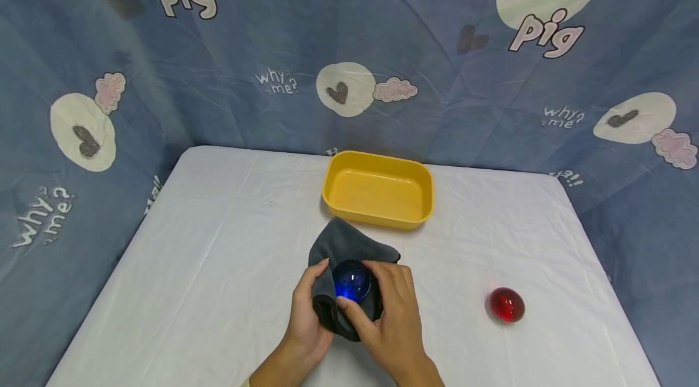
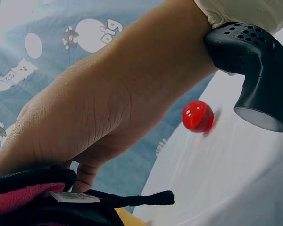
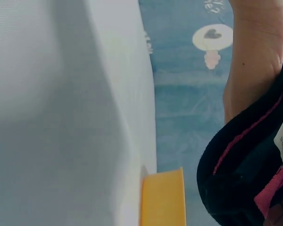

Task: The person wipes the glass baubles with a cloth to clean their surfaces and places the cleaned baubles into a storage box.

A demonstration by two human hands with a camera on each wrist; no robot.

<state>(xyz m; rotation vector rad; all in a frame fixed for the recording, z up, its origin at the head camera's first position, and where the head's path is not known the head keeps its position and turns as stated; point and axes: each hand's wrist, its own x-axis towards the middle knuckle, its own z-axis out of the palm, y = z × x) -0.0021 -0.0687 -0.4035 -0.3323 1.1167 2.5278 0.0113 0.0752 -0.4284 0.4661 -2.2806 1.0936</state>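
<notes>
Red ball [image 2: 197, 116] beyond dark cloth [image 2: 47, 200]

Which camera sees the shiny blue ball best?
The head view. It shows the blue ball from above, nestled in the dark cloth between the left hand and right hand. Both wrist views miss the ball, showing only cloth, skin and table.

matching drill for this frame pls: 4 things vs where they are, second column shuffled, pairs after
Things:
1. blue ball
2. red ball
3. tub
4. cloth

Places:
A. alone on the sheet, to the right
B. wrapped partly round the blue ball, in both hands
C. behind the hands, near the backdrop
D. between left hand and right hand

Pairs: 1-D, 2-A, 3-C, 4-B
</notes>
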